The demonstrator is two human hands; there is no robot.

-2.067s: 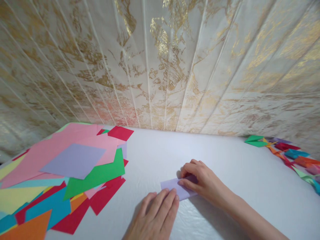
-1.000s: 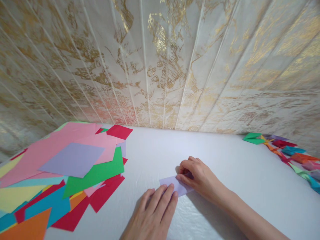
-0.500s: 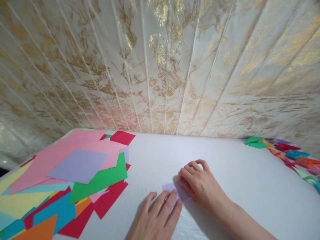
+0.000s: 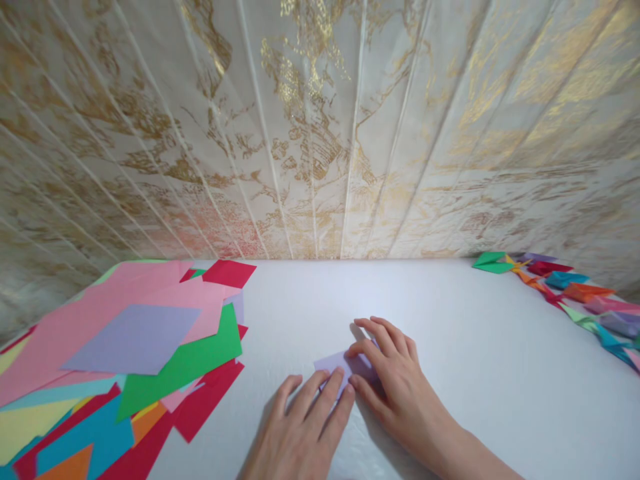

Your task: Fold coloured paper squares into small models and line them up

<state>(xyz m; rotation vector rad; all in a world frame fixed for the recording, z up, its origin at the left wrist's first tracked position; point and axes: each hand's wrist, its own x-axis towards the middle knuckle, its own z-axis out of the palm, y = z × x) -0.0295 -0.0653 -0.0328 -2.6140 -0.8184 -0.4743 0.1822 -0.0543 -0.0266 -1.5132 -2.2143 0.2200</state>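
Observation:
A small piece of lilac paper lies on the white table, partly covered by both hands. My left hand rests over its near left part, fingers spread and fingertips pressing it down. My right hand is at the paper's right side, fingers apart and bent, with the thumb and index fingertip touching it. Part of the paper's right end is hidden beneath the right hand, so its fold does not show fully.
Loose coloured paper sheets overlap on the left, with a lilac sheet on top and a green one beside it. Folded paper pieces, including a green one, line the right back. A gold-patterned curtain hangs behind the white table.
My right hand has loosened its curled fingers and spread them over the paper. The left hand keeps pressing. The whole view has shifted, moving the background and sheets slightly left.

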